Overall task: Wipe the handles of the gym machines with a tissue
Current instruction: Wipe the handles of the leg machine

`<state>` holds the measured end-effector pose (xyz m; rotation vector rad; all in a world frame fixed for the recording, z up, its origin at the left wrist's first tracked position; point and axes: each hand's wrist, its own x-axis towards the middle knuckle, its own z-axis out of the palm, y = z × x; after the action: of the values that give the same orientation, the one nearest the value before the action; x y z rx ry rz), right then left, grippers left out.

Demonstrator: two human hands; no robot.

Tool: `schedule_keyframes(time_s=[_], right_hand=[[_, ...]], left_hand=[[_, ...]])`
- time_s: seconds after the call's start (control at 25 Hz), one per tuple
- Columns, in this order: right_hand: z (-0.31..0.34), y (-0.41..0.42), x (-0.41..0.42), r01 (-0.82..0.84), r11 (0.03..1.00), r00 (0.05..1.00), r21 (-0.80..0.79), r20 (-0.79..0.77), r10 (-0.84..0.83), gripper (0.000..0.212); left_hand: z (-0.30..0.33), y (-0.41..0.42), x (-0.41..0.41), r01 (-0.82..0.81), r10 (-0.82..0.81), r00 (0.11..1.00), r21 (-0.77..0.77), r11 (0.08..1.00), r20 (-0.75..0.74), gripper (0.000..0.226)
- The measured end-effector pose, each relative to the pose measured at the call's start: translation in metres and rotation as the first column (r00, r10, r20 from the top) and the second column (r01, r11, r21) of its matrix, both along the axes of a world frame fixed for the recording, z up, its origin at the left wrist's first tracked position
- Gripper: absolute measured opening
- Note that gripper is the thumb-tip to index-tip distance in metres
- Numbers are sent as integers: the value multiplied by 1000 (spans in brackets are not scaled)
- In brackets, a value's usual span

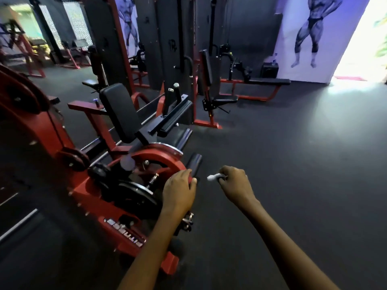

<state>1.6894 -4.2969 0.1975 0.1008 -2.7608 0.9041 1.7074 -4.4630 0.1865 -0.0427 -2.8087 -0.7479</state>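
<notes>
A red gym machine [88, 197] with a black seat pad stands at the left. Its short black handle [194, 164] sticks out beside a curved red arm [167, 162]. My left hand [179, 190] grips the end of that red arm just below the black handle. My right hand [234, 184] is a little to the right, over the floor, fingers curled round a small crumpled white tissue [213, 176]. The tissue's tip points towards the handle without touching it.
Black weight plates [134, 195] sit on the machine under my left hand. More red and black machines [209, 86] and a flat bench [268, 81] line the back wall. Dark rubber floor [293, 164] spreads to the right, towards a bright doorway [364, 38].
</notes>
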Motion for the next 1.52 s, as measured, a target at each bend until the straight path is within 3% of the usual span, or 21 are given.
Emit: schedule_keyframes(time_s=[0.28, 0.52, 0.72, 0.88, 1.08, 1.2, 1.36, 1.52], right_hand=[[-2, 33, -212, -106, 993, 994, -49, -20, 105, 14], [-23, 40, -391, -292, 951, 956, -101, -70, 286, 12], [-26, 20, -521, -497, 856, 867, -142, -95, 489, 6], [-46, -17, -578, -635, 754, 771, -170, -71, 633, 24], [-61, -80, -653, -645, 737, 748, -201, 32, 663, 24], [-33, -128, -706, -677, 727, 736, -117, -78, 673, 25], [-16, -183, -769, -656, 720, 668, 225, -270, 693, 24], [-55, -205, -763, -643, 650, 604, 405, -254, 755, 15]], left_hand=[[-8, 42, -188, -98, 98, 995, 6, 995, -22, 36], [-37, 53, -327, -311, 311, 950, 20, 950, -31, 35], [-46, 51, -428, -504, 505, 863, 56, 862, -1, 38], [-67, 32, -479, -610, 609, 792, 42, 791, 35, 41], [-100, -37, -534, -745, 745, 667, 58, 665, 30, 46], [-112, -84, -569, -783, 783, 622, 16, 622, 4, 48], [-143, -134, -602, -788, 799, 601, -154, 596, 17, 62], [-163, -138, -606, -791, 811, 585, -239, 563, -26, 54]])
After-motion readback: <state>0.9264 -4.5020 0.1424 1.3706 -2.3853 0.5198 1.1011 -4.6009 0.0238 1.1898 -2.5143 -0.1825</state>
